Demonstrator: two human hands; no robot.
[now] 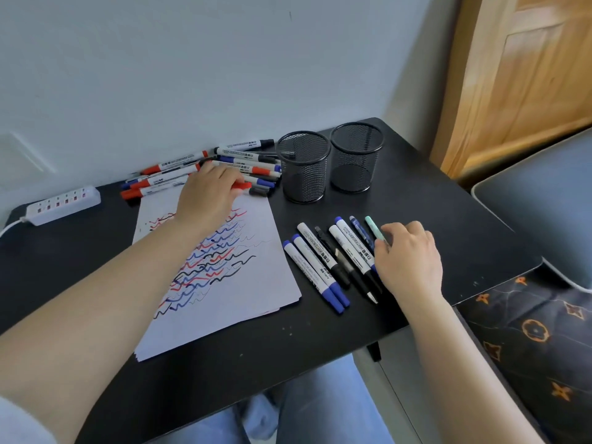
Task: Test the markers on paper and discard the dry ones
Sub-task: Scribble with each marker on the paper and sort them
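A stack of white paper (243,302) covered in red, blue and black squiggles lies on the black desk (336,328). Behind it, against the wall, is a pile of several red, blue and black markers (237,155). My left hand (206,195) lies on that pile, its fingers curled over a red-capped marker (242,185). Right of the paper, several blue and black markers and pens (323,265) lie in a row. My right hand (408,256) is at the row's right end, with its fingertips pinching a mint-green pen (372,226).
Two black mesh pen cups (302,174) (356,161) stand behind the row of markers. A white power strip (64,204) lies at the desk's back left. A grey cushioned seat (538,203) and a wooden door (525,78) are to the right.
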